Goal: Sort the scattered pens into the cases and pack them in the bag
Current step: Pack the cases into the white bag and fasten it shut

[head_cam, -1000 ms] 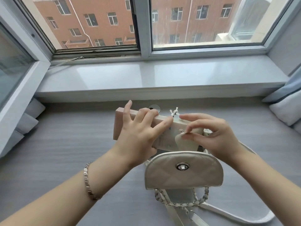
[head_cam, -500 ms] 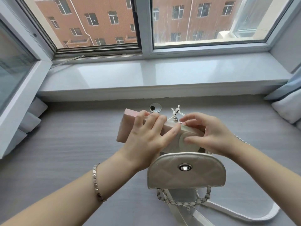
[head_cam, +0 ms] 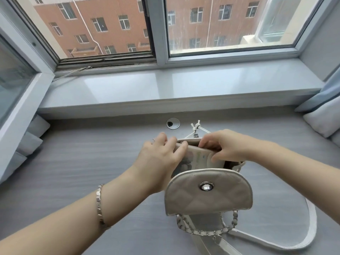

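A cream quilted bag [head_cam: 207, 197] stands on the grey desk with its flap folded toward me, a metal snap on the flap. A pale pen case [head_cam: 197, 159] with a printed picture sits tilted in the bag's mouth, mostly inside. My left hand [head_cam: 158, 159] presses on the case's left end from above. My right hand [head_cam: 224, 146] grips the case's top right edge with thumb and fingers. A white drawstring with knotted ends [head_cam: 196, 127] sticks up behind the hands. No loose pens show.
The bag's chain and white strap [head_cam: 311, 223] loop on the desk near me. A round cable hole [head_cam: 173, 123] sits at the desk's back edge. A white windowsill [head_cam: 165, 85] runs behind. Cushions [head_cam: 323, 118] lie at the right.
The pen case has gone from held level above the bag to tilted down into its mouth. Both hands have moved down and right with it.
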Tool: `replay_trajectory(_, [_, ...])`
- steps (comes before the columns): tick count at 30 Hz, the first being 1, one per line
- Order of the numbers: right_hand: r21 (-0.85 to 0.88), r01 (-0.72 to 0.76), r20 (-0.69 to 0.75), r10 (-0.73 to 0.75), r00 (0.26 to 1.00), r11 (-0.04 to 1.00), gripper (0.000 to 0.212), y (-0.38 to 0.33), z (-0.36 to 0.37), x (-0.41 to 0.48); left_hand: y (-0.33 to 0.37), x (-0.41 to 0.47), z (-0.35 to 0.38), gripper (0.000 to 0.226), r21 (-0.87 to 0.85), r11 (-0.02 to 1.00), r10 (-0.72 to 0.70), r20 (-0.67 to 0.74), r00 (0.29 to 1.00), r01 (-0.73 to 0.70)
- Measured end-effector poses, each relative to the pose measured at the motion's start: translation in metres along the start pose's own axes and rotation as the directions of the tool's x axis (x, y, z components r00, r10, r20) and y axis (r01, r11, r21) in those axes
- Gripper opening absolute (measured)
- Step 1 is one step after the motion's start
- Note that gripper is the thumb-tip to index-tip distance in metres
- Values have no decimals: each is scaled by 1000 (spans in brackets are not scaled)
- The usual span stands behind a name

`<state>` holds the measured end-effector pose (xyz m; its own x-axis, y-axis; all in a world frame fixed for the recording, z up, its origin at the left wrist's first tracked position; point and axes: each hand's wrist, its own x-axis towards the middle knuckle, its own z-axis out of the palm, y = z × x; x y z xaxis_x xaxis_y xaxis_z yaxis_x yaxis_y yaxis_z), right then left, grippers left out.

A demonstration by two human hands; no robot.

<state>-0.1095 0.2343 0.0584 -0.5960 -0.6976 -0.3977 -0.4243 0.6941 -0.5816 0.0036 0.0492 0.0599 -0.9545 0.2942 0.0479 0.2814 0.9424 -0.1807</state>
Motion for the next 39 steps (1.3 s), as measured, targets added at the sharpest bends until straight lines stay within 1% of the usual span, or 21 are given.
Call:
replay_trajectory(2, [-107,8,16,-6,1000,994,44,1,-4,0,7,10,-6,52,-81,997,-5,94,996,13])
replay_trajectory(4, [-165,-23,1,23,1000,986,43,4,-9,1,11,21,-3,47,-149,983,-88,147,985,110])
replay_trajectory(6, [-199,-46,-48,37,998,979,41,8,-9,0,13,27,0,43,-189,969,-125,177,976,158])
replay_trajectory(8, [-341,-7,-57,-13,998,940,35,8,-3,0,13,26,8,43,-243,950,-152,184,971,194])
replay_trajectory(9, [-409,18,-16,-27,1000,912,38,7,5,3,13,24,10,44,-259,938,-179,204,962,230])
replay_trajectory(10, [-438,14,37,3,999,899,50,6,16,7,13,21,13,45,-272,926,-203,229,952,263])
replay_trajectory(11, [-435,-35,73,74,995,900,62,4,27,11,14,19,15,47,-289,914,-219,236,947,284])
replay_trajectory(12, [-421,-101,71,144,987,901,74,2,37,16,14,17,15,51,-316,901,-230,229,946,296])
replay_trajectory(13, [-390,-162,27,187,982,906,87,0,44,21,15,17,15,54,-353,886,-236,217,947,301])
replay_trajectory(15, [-336,-190,-73,176,982,922,108,-4,52,28,12,16,13,58,-427,846,-264,185,947,319])
replay_trajectory(16, [-323,-176,-108,148,983,930,109,-4,54,30,11,15,14,59,-453,829,-280,172,945,328])
replay_trajectory(18, [-283,-116,-136,80,988,952,97,-4,53,31,10,11,18,66,-483,818,-287,128,949,312])
replay_trajectory(20, [-311,-63,-120,26,992,948,97,-1,54,30,11,6,22,82,-505,820,-269,79,960,271])
replay_trajectory(22, [-345,-39,-102,4,995,938,96,2,54,29,12,4,27,89,-543,805,-259,44,965,241])
replay_trajectory(25, [-251,-52,-110,25,994,967,63,3,51,31,12,2,28,87,-587,777,-264,21,964,226])
replay_trajectory(27, [-259,-26,-132,-9,991,965,58,1,49,30,11,4,27,85,-613,755,-279,22,960,233])
replay_trajectory(30, [-229,17,-113,-44,993,973,57,-2,44,25,11,6,22,84,-662,714,-277,33,960,229])
replay_trajectory(33, [-278,41,-135,-81,987,960,67,-2,39,17,10,5,22,81,-687,710,-246,-40,969,152])
replay_trajectory(35, [-332,60,-135,-111,985,941,68,1,38,16,7,4,23,77,-720,689,-220,-99,971,83])
replay_trajectory(37, [-341,74,-123,-123,985,937,71,5,38,16,1,3,24,76,-777,628,-210,-117,971,42])
replay_trajectory(39, [-279,101,-125,-141,982,955,79,9,35,15,-4,-2,25,71,-837,538,-274,-57,960,103])
